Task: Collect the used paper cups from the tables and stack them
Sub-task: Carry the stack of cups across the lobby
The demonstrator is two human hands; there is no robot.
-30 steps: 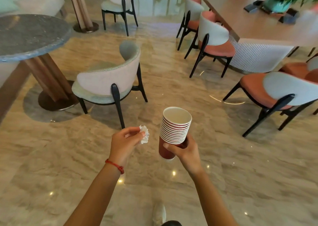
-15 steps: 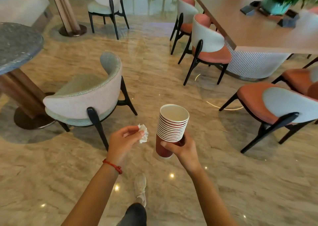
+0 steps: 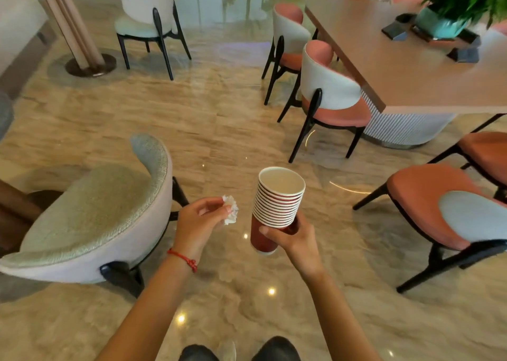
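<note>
A stack of several red paper cups [image 3: 277, 204] with white rims and white insides stands upright in my right hand [image 3: 295, 238], whose fingers curl round the lowest cups. The top cup looks empty. Just to the left, my left hand [image 3: 199, 220] pinches a small crumpled white tissue [image 3: 230, 209] between thumb and fingertips. A red string bracelet sits on that wrist. Both hands are held over the marble floor, a short gap apart.
A grey-green chair [image 3: 90, 218] stands close on my left. Orange chairs [image 3: 329, 97] surround a long wooden table [image 3: 397, 66] at the right, which carries a potted plant [image 3: 444, 17] and dark items. Another orange chair [image 3: 439, 212] is at the right. Marble floor stretches ahead.
I have walked forward: the grey-green chair and the round table slid left and closer, the long table came nearer. Both hands keep the same hold on tissue and cups.
</note>
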